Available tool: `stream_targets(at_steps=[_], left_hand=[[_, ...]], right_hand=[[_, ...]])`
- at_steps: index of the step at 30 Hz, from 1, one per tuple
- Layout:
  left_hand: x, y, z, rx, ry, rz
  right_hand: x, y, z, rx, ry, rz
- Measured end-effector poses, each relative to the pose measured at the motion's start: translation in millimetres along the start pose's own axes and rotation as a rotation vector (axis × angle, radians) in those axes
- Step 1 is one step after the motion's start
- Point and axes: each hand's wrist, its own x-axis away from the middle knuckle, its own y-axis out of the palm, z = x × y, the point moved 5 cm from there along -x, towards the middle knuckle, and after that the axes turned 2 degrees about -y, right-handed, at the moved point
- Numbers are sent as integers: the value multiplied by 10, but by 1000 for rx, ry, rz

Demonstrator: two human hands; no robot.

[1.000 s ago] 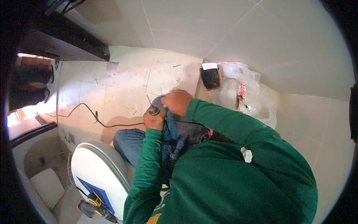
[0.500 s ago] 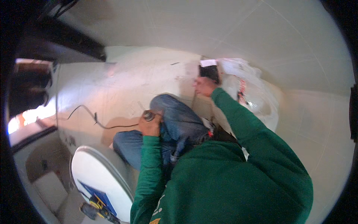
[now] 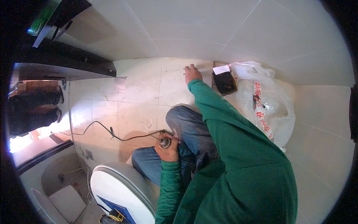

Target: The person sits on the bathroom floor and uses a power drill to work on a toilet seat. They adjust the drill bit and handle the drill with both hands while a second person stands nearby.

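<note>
Over my bent knees, my left hand (image 3: 168, 150) is closed round a corded drill (image 3: 164, 142), its round metal chuck pointing up and a thin bit seeming to stick out of it. A dark cord (image 3: 123, 139) runs from the tool leftward across the tiled floor. My right arm is stretched forward, and my right hand (image 3: 193, 73) is low over the floor by the far wall. Its fingers are pinched on a small thin piece, too small to name. Just right of that hand sits an open box (image 3: 225, 83) with dark contents and a white paper at its edge.
A bulky bundle in clear plastic (image 3: 279, 112) with red-and-white tape leans along the right wall. At lower left stands a toilet with its white lid (image 3: 112, 186) down, a blue sheet and tool on top. A dark shelf (image 3: 67, 56) juts out upper left; another person's legs (image 3: 35, 108) show beyond.
My right hand has moved from the box to the left, over the floor, and is pinched on something small. My left hand keeps hold of the drill. The whole view has shifted.
</note>
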Motion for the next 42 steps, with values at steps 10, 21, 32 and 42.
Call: stream_targets(at_steps=[10, 21, 32, 42], left_hand=[[-70, 49, -9, -44, 8, 7], [-113, 52, -101, -47, 81, -60], [-116, 74, -75, -85, 87, -45], [-148, 22, -143, -51, 71, -42]], right_hand=[[1027, -329, 20, -184, -162, -193], [1576, -1616, 1142, -315, -120, 295], [2965, -789, 3730, 123, 633, -189], [3215, -1295, 3292, 4, 480, -69]])
